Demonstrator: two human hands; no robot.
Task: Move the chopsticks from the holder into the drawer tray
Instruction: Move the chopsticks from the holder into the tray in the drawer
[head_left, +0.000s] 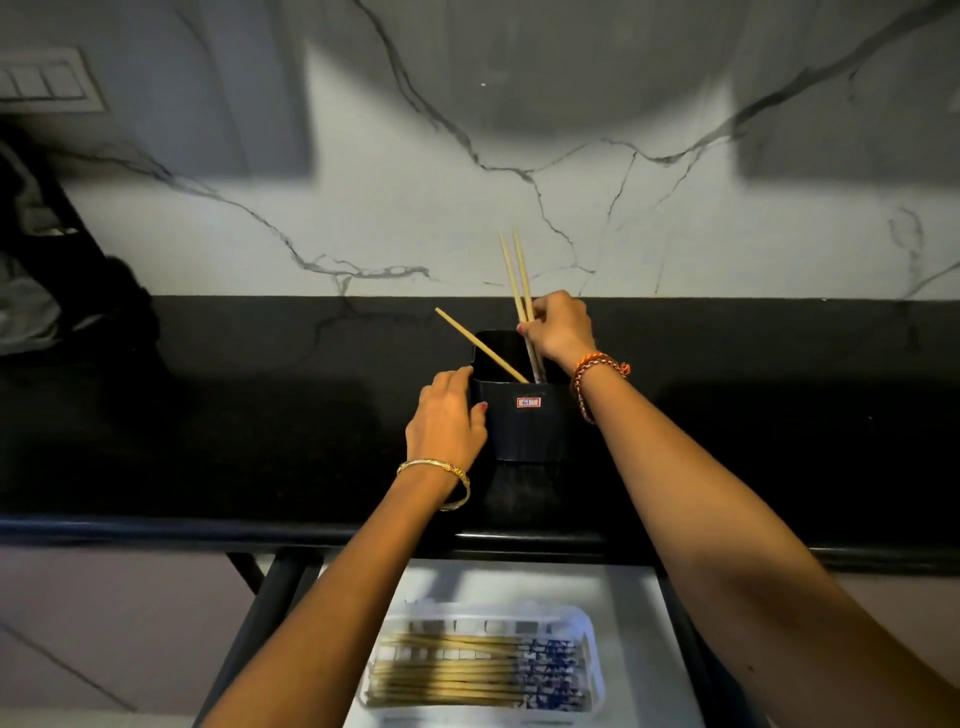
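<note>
A dark square holder (524, 426) with a small red label stands on the black counter. My left hand (448, 415) grips its left side. My right hand (558, 327) is closed around two pale chopsticks (515, 275) that stick up out of the holder. One more chopstick (478, 343) leans to the left in the holder. Below the counter, an open drawer (639, 649) holds a white tray (589, 623) with several chopsticks (457, 670) lying side by side, their blue patterned ends to the right.
The black counter (260, 415) runs the full width, backed by a white marbled wall (415, 218). A dark object (31, 270) sits at the far left. A switch plate (47, 80) is on the wall at upper left.
</note>
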